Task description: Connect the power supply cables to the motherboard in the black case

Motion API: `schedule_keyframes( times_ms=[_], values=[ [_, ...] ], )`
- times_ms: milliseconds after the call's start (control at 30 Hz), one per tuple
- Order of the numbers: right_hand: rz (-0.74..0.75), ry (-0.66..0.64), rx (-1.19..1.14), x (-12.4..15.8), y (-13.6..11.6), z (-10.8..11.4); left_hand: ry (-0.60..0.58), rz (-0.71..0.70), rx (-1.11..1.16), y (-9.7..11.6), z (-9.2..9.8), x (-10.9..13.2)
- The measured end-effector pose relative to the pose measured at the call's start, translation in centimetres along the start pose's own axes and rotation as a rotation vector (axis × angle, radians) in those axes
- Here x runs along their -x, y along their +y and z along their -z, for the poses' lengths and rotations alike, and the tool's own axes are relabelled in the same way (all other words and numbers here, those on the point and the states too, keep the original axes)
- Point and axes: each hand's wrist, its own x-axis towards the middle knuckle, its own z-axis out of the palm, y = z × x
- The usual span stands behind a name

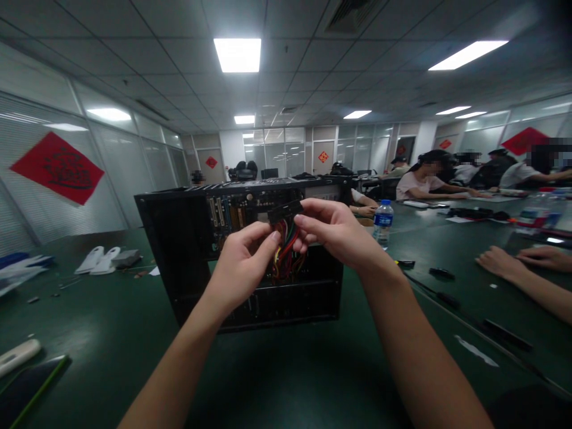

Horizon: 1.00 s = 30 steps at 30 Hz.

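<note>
In front of me an open black computer case (154,250) stands on the green table, its inside facing me. A motherboard (263,199) with slots shows in its upper part. My right hand (333,229) pinches the right end of a wide black power connector (285,211). From its underside a bundle of coloured wires (286,244) hangs down in front of the case. My left hand (243,262) is closed at the connector's lower left, thumb and fingers on the wires just below it. Both hands are in front of the case opening.
A water bottle (383,224) stands right of the case. A black cable (440,295) and small parts lie at the right, near another person's hands (503,262). White items (100,260) lie at the left; a phone-like slab (31,387) lies front left. Other people sit farther right.
</note>
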Motion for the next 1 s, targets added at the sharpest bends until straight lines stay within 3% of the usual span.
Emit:
schedule_keyframes(
  times_ms=[300,533,767,1000],
  values=[
    [0.001,-0.001,0.037,0.2,-0.4,-0.1,-0.018,-0.032,-0.025,0.3,0.0,0.2],
    [0.002,-0.012,0.06,-0.1,0.0,-0.3,0.105,-0.086,-0.347,0.4,-0.8,0.6],
    [-0.013,-0.037,0.093,0.0,0.1,0.2,0.054,-0.041,-0.362,0.4,-1.2,0.8],
    [0.035,-0.017,0.341,-0.3,0.8,0.3,0.055,-0.018,-0.362,-0.5,-1.0,0.4]
  ],
)
